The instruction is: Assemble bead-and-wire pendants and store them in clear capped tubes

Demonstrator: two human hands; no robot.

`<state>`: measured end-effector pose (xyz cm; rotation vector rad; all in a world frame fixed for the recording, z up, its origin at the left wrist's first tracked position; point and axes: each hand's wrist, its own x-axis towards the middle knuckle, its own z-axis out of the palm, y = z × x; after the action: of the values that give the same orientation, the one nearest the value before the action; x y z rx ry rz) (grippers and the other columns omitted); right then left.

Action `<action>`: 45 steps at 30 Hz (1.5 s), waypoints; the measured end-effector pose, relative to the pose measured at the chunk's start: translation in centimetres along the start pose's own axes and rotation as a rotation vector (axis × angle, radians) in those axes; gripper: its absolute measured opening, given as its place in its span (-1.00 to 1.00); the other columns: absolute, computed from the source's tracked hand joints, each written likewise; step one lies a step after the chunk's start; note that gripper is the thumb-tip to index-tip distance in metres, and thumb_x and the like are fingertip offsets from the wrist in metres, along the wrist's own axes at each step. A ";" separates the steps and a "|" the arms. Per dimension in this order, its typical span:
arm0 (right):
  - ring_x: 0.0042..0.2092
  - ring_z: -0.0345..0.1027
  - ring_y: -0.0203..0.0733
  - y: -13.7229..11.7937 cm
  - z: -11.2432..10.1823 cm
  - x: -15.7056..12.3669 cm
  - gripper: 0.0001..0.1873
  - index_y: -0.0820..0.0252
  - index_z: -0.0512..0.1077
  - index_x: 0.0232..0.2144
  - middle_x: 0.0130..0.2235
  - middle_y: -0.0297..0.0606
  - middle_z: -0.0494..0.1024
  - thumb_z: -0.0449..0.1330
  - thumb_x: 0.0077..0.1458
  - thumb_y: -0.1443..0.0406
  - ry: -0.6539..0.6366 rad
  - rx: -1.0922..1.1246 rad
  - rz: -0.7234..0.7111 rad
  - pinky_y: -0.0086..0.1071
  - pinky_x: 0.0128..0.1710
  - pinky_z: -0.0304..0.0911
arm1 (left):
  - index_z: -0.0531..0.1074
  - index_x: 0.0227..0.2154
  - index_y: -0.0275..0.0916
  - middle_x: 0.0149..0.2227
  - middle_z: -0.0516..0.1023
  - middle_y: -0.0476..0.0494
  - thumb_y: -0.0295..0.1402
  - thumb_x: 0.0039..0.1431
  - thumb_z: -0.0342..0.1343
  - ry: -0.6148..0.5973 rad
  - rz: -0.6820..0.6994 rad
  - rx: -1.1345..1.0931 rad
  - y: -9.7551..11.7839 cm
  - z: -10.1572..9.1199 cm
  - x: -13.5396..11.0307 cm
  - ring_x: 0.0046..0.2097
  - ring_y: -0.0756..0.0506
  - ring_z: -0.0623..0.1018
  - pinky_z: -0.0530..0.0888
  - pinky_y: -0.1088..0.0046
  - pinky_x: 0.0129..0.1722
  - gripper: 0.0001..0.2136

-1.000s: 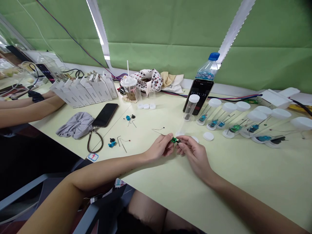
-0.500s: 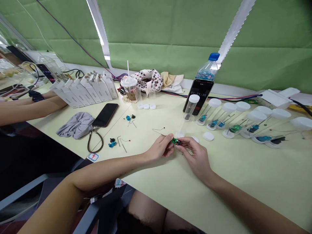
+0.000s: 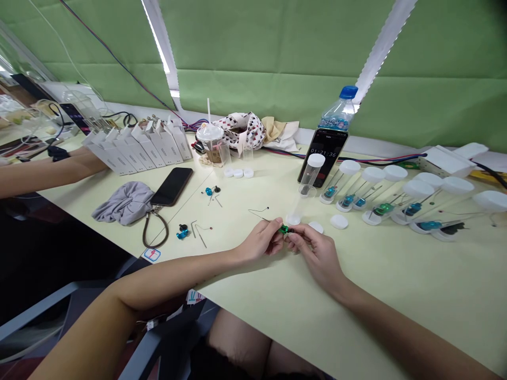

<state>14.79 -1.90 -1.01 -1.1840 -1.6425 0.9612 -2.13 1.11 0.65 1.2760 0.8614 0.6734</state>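
Observation:
A small shiny green part (image 3: pixel 283 229) with a dark end is held between my two hands over the table. My left hand (image 3: pixel 263 237) pinches its left side with thumb and fingers. On its right, the fingertips of my right hand (image 3: pixel 312 250) close around the dark end and partly hide it. A thin wire-like piece (image 3: pixel 259 215) points up and left from beside my left thumb. White round caps (image 3: pixel 339 221) and a clear tube (image 3: pixel 293 211) lie just beyond my right hand.
Capped clear tubes (image 3: pixel 383 208) with blue and green parts stand right. Blue-black parts (image 3: pixel 182 231) and hex keys (image 3: pixel 200 235) lie left. A propped phone (image 3: pixel 324 153), a bottle (image 3: pixel 336 113), a drink cup (image 3: pixel 210 140) and white boxes (image 3: pixel 146 148) stand behind. Another person's arm (image 3: pixel 51 171) reaches in.
My right fingers have shifted slightly over the dark end of the green part, covering more of it. The other person's arm at the left has moved a little.

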 end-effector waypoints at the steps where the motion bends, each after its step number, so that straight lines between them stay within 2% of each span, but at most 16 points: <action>1: -0.40 0.38 -0.27 0.0 0.0 0.0 -0.74 0.16 0.43 -0.24 -0.41 -0.31 0.51 0.09 0.23 0.11 -0.006 0.003 0.002 -0.38 -0.37 0.35 | 0.13 -0.73 -0.25 -0.74 0.20 0.01 -0.01 0.30 -0.26 -0.002 0.006 0.004 0.0 0.0 0.0 -0.65 0.09 0.15 0.10 0.50 -0.60 -0.45; 12: -0.40 0.38 -0.25 0.3 -0.1 0.0 -0.73 0.15 0.43 -0.22 -0.42 -0.31 0.50 0.07 0.24 0.10 -0.024 0.007 0.022 -0.36 -0.36 0.34 | 0.13 -0.73 -0.24 -0.74 0.20 0.01 0.01 0.28 -0.25 0.009 0.004 0.000 0.2 0.1 -0.1 -0.65 0.08 0.16 0.10 0.47 -0.59 -0.44; 18: -0.23 0.43 -0.21 -0.1 0.0 0.0 -0.66 0.09 0.35 -0.04 -0.18 -0.25 0.51 0.22 0.14 0.17 0.080 -0.045 -0.047 -0.32 -0.22 0.39 | 0.06 -0.68 -0.21 -0.74 0.17 0.04 0.02 0.27 -0.23 0.031 0.006 -0.088 0.3 0.2 -0.1 -0.66 0.08 0.13 0.05 0.46 -0.60 -0.49; 21: -0.21 0.43 -0.22 0.0 0.1 0.1 -0.77 0.09 0.37 -0.11 -0.20 -0.27 0.51 0.19 0.17 0.24 0.091 -0.068 -0.132 -0.31 -0.15 0.38 | 0.05 -0.67 -0.21 -0.73 0.18 0.04 0.00 0.28 -0.25 0.032 0.001 -0.082 0.5 0.3 -0.2 -0.66 0.08 0.13 0.05 0.47 -0.60 -0.50; 24: -0.22 0.43 -0.22 0.0 0.1 0.0 -0.86 0.09 0.40 -0.18 -0.24 -0.28 0.52 0.17 0.19 0.25 0.091 -0.077 -0.153 -0.31 -0.17 0.38 | 0.05 -0.66 -0.21 -0.73 0.20 0.04 -0.01 0.29 -0.26 0.035 -0.009 -0.065 0.7 0.5 -0.4 -0.66 0.09 0.12 0.06 0.48 -0.60 -0.51; 45: -0.30 0.46 -0.20 -0.1 0.0 -0.1 -0.78 0.14 0.48 -0.23 -0.27 -0.24 0.59 0.16 0.18 0.15 0.067 -0.056 -0.059 -0.31 -0.28 0.43 | 0.07 -0.69 -0.23 -0.74 0.19 0.03 -0.01 0.30 -0.25 0.017 -0.010 -0.024 0.4 0.3 -0.3 -0.65 0.10 0.14 0.10 0.50 -0.59 -0.49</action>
<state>14.82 -2.04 -0.97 -1.1857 -1.6510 0.8347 -2.02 0.75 1.08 1.2459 0.8704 0.6858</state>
